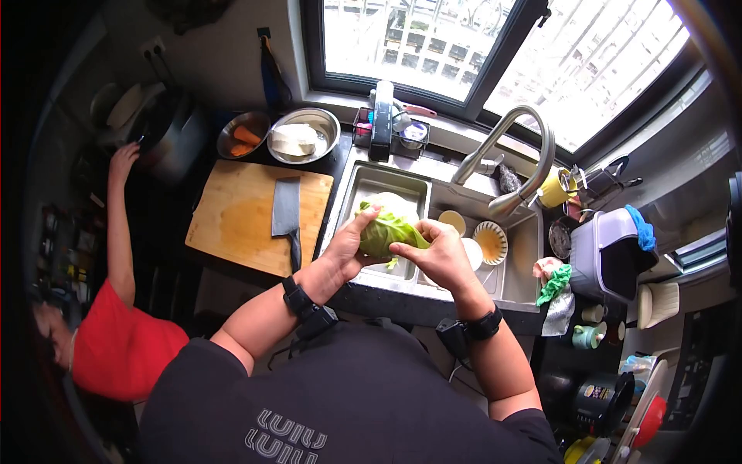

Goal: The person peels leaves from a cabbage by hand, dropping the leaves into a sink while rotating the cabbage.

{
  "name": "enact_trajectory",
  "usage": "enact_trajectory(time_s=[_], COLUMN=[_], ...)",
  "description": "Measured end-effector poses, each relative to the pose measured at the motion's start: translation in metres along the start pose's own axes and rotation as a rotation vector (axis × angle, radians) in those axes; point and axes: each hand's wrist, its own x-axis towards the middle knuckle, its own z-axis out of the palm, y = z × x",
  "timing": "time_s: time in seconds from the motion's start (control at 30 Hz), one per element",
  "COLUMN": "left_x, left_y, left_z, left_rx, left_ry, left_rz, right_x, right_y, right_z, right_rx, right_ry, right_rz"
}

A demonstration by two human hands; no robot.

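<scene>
Over the sink, both my hands are closed around a leafy green cabbage. My left hand grips its left side, thumb on top. At its right edge, my right hand pinches a leaf between thumb and fingers. Beneath the cabbage is a metal basin compartment with something pale in it, partly hidden by the cabbage. A small green scrap shows just below the cabbage. Several bowls, among them a ribbed one, sit in the right compartment.
Left of the sink, a cleaver lies on a wooden cutting board. Behind are a bowl of orange pieces and a steel bowl holding a white block. A tall faucet arches over the sink. A person in red reaches toward a pot.
</scene>
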Motion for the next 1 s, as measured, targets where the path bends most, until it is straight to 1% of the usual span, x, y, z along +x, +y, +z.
enact_trajectory(time_s=[0.03,0.07,0.1,0.13,0.17,0.2,0.23,0.3,0.37,0.43,0.5,0.57,0.63,0.67,0.7,0.77,0.8,0.83,0.9,0.93,0.97,1.0], left_x=[0.001,0.002,0.002,0.002,0.001,-0.002,-0.005,-0.005,-0.003,-0.004,0.000,0.005,0.004,0.002,0.001,0.001,0.001,0.001,0.000,-0.002,-0.001,0.000], left_y=[-0.002,-0.004,-0.004,-0.002,0.001,0.005,0.008,0.007,0.006,0.004,-0.002,-0.007,-0.006,-0.004,-0.001,0.000,-0.001,0.000,0.001,0.000,-0.004,-0.007], left_z=[0.001,0.002,0.004,0.006,0.008,0.013,0.016,0.018,0.015,0.015,0.010,0.003,0.004,0.005,0.006,0.004,0.002,0.001,-0.003,-0.001,-0.003,-0.005], left_rx=[0.001,0.000,-0.001,0.021,0.022,0.018,0.013,0.018,-0.013,-0.022,-0.098,-0.139,-0.180,-0.176,-0.170,-0.150,-0.133,-0.138,-0.146,-0.134,-0.140,-0.114], left_ry=[-0.001,-0.011,-0.023,0.006,0.003,0.012,0.020,0.045,-0.013,-0.034,-0.076,-0.096,-0.113,-0.104,-0.094,-0.119,-0.143,-0.142,-0.138,-0.121,-0.119,-0.092], left_rz=[-0.004,-0.019,-0.033,-0.082,-0.088,-0.154,-0.217,-0.248,-0.393,-0.425,-0.469,-0.475,-0.476,-0.467,-0.456,-0.424,-0.397,-0.390,-0.404,-0.376,-0.371,-0.301], right_x=[-0.001,-0.001,0.001,0.003,0.006,0.008,0.007,0.009,0.012,0.015,0.018,0.023,0.029,0.033,0.033,0.032,0.029,0.025,0.025,0.026,0.027,0.027], right_y=[0.001,0.007,0.010,0.013,0.014,0.014,0.007,0.008,0.005,0.005,0.006,0.002,0.006,0.015,0.009,-0.005,-0.011,-0.017,-0.015,-0.016,-0.019,-0.021], right_z=[-0.002,0.000,-0.002,-0.004,-0.006,-0.008,-0.014,-0.022,-0.027,-0.029,-0.028,-0.026,-0.017,-0.015,-0.015,-0.018,-0.015,-0.012,-0.004,-0.003,-0.002,-0.002], right_rx=[-0.128,-0.105,-0.105,0.029,0.161,0.360,0.376,0.374,0.387,0.401,0.367,0.382,0.306,0.305,0.304,-0.028,-0.099,-0.136,-0.105,-0.109,-0.125,-0.140], right_ry=[0.008,0.046,0.049,0.014,-0.020,-0.056,-0.074,-0.084,-0.094,-0.103,-0.079,-0.077,0.067,0.032,0.031,-0.108,-0.077,-0.043,-0.016,-0.022,-0.051,-0.077], right_rz=[-0.011,-0.068,-0.064,-0.035,-0.006,0.035,0.064,0.107,0.136,0.167,0.174,0.208,0.098,0.068,0.062,0.028,0.009,-0.010,-0.101,-0.105,-0.052,0.001])
